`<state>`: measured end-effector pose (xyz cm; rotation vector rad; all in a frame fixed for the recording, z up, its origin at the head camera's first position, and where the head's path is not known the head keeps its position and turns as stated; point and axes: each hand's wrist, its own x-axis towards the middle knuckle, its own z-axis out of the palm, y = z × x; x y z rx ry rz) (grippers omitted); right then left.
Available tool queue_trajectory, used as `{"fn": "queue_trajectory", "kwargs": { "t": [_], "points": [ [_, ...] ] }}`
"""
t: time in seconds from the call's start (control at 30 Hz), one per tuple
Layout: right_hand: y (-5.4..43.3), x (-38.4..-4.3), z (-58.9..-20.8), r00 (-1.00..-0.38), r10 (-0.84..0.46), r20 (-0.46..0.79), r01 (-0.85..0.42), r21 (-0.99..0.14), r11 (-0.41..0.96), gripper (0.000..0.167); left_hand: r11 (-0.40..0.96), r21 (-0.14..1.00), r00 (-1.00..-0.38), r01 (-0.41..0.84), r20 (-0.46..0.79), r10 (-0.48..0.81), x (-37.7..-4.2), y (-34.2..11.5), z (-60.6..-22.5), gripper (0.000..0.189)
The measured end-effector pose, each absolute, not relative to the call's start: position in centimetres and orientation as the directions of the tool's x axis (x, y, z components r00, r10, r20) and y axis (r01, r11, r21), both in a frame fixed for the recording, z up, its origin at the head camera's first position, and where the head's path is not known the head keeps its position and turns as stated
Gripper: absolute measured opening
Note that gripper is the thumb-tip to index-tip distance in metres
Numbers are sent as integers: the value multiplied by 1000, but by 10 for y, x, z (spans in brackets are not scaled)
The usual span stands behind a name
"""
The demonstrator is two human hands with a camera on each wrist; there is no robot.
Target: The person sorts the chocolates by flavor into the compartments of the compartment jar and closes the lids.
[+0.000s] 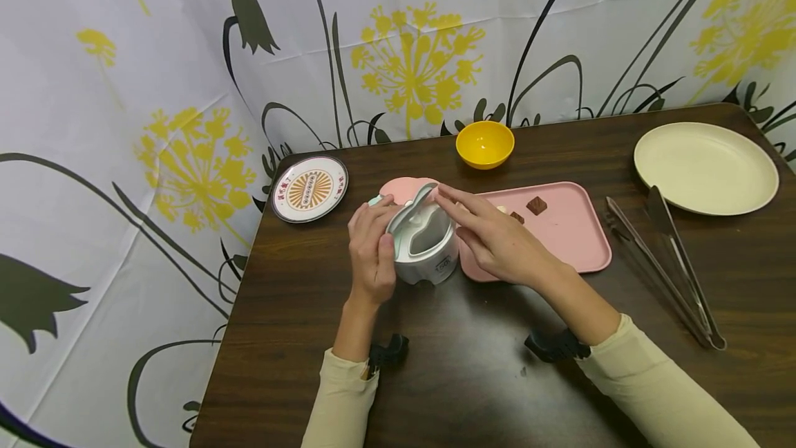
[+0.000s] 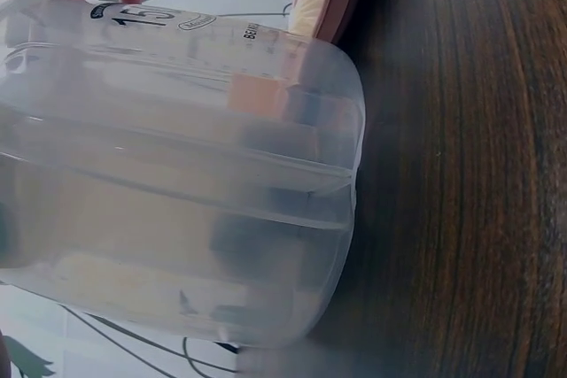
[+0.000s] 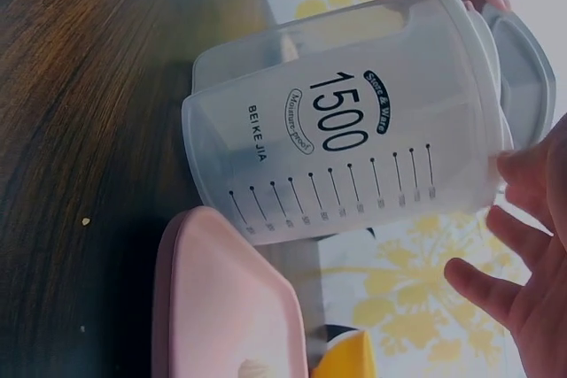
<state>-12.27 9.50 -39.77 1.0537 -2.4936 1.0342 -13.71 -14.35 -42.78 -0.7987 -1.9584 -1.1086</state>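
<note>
A translucent storage container [image 1: 429, 269] marked 1500 stands upright on the table, its grey flip lid [image 1: 413, 207] raised from the pouring opening. My left hand [image 1: 373, 251] grips its left side near the top, thumb along the rim. My right hand [image 1: 497, 234] reaches in from the right, its extended fingers touching the top edge of the raised flap. Up close in the right wrist view, the container [image 3: 310, 130] shows a measuring scale, and the right fingers [image 3: 523, 241] spread beside the lid. Blurred shapes show through the container wall [image 2: 177, 157] in the left wrist view.
A pink tray [image 1: 569, 247] with brown pieces [image 1: 537, 206] lies right of the container; a pink item [image 1: 407, 189] is partly hidden behind it. Around them are a yellow bowl [image 1: 485, 145], a patterned plate [image 1: 309, 189], tongs [image 1: 662, 274] and a cream oval plate [image 1: 705, 168].
</note>
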Motion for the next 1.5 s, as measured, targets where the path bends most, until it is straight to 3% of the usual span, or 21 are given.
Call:
{"fn": "queue_trajectory", "kwargs": {
  "t": [0.27, 0.43, 0.73, 0.97, 1.13, 1.5],
  "points": [
    [125, -109, -402, -802, -451, 391, -595, -584, 553, 57, 430, 431, -534, 794, 832, 153, -137, -143, -428, 46],
    [157, -97, -411, -858, -316, 405, -511, -606, 610, 59, 431, 427, -531, 795, 834, 152, -136, -143, -427, 47],
    [224, -71, -434, -894, -19, 449, -308, -581, 753, 64, 424, 430, -530, 797, 835, 149, -136, -142, -427, 46],
    [264, -47, -446, -945, 184, 270, -9, -584, 812, 70, 424, 435, -533, 794, 834, 143, -136, -143, -427, 47],
    [281, -35, -454, -949, 291, 120, 186, -533, 826, 80, 424, 439, -537, 792, 831, 142, -137, -143, -429, 47],
    [294, -27, -464, -944, 327, -49, 310, -476, 823, 95, 427, 438, -536, 791, 833, 138, -137, -142, -430, 46]
  ]
}}
